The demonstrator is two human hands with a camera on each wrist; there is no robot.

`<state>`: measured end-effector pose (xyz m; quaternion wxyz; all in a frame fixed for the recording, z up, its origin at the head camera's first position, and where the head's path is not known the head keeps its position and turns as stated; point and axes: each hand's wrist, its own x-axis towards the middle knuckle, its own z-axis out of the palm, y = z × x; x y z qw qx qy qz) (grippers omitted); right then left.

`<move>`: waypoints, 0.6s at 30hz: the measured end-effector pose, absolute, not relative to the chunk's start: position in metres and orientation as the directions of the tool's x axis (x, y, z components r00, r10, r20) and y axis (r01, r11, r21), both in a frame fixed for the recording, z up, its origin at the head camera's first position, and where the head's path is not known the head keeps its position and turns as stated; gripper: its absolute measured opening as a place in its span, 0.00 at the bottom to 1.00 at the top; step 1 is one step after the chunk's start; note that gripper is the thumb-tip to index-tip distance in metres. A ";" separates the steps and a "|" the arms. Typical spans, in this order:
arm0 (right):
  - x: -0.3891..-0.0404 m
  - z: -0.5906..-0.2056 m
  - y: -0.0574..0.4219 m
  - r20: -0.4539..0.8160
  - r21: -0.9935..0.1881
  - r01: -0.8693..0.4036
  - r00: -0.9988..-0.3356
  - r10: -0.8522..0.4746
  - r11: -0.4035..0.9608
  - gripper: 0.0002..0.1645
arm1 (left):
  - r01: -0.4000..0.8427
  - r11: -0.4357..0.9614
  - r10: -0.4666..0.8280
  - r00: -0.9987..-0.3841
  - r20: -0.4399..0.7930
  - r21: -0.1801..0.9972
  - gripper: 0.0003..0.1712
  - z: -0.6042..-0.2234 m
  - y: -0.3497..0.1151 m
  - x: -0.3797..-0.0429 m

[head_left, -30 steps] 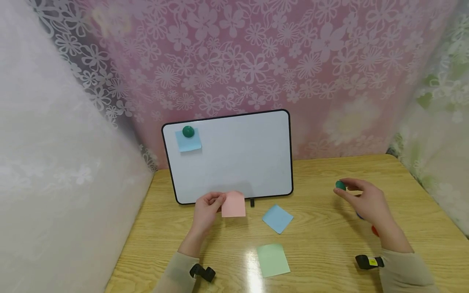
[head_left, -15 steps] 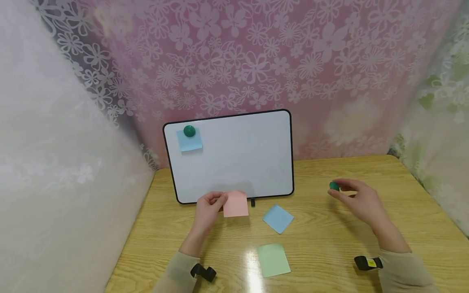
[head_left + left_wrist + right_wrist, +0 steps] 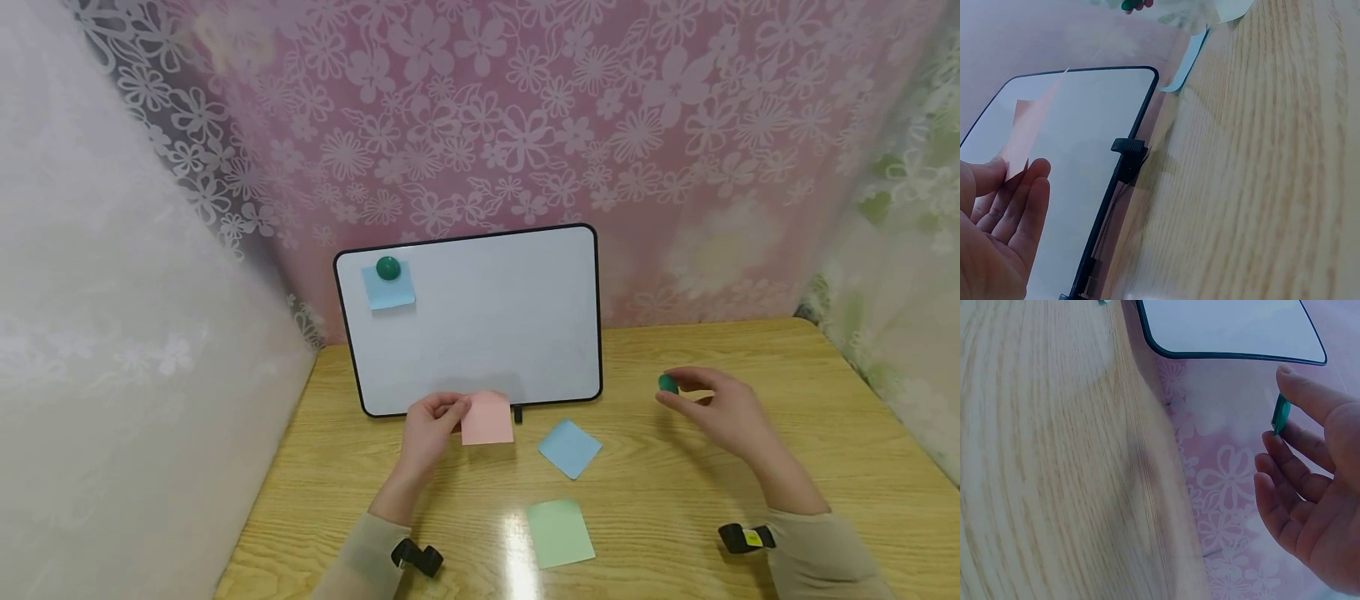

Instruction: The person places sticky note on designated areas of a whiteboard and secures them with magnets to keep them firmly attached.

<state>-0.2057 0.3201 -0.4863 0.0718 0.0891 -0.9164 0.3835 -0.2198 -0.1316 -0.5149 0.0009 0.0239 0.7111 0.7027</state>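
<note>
My left hand pinches a pink sticky note by its left side, in front of the lower edge of a whiteboard. In the left wrist view the pink note stands up from between thumb and fingers. Over the table to the right, my right hand holds a round green magnet between thumb and fingertips; the right wrist view shows the magnet edge-on. At the board's upper left, another green magnet sits on a light blue sticky note.
On the wooden table lie a blue sticky note and, nearer the front, a green sticky note. A small black foot shows under the board. A flowered pink curtain hangs behind.
My right hand has moved left with the green magnet, away from the blue and red round things seen beneath it earlier. The left hand and pink note have shifted slightly right.
</note>
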 end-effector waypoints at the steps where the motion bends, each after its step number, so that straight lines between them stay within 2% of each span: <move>1: -0.206 -0.486 0.319 0.193 -0.692 -0.216 -0.975 -0.111 0.689 0.31 | 0.033 0.011 0.038 -0.999 0.032 0.999 0.14 -0.515 -0.131 -0.220; 18: -0.207 -0.479 0.304 0.172 -0.680 -0.218 -0.976 -0.137 0.700 0.32 | 0.044 0.038 0.039 -0.998 0.043 0.998 0.12 -0.515 -0.131 -0.221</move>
